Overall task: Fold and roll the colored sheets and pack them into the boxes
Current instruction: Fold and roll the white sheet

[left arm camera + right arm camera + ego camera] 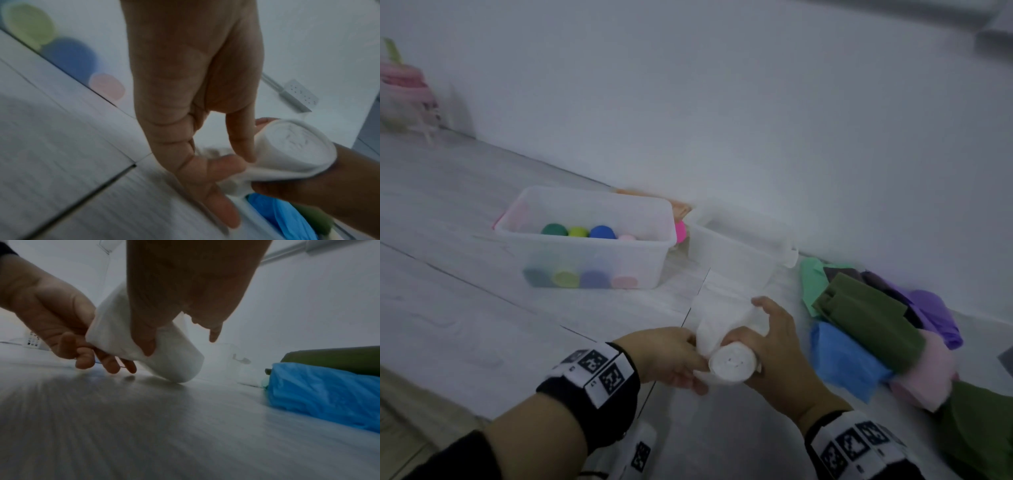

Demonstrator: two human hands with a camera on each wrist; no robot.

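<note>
A white rolled sheet [729,363] is lifted just above the grey floor, its round end facing me. My right hand [767,346] wraps round the roll [176,360], thumb pressed on its side. My left hand [671,356] pinches the roll's loose outer flap [257,172] between thumb and fingers. A clear box [544,212] to the upper left holds several coloured rolls standing on end [578,231]. A second clear box [739,253] beside it looks empty. A heap of unrolled sheets [859,308] lies at my right: green, blue [320,391], purple, pink.
A white wall [756,102] runs behind the boxes. A pink rack [404,96] stands far left. An orange sheet [678,205] sits between the boxes against the wall. Grey plank floor [482,308] stretches to my left.
</note>
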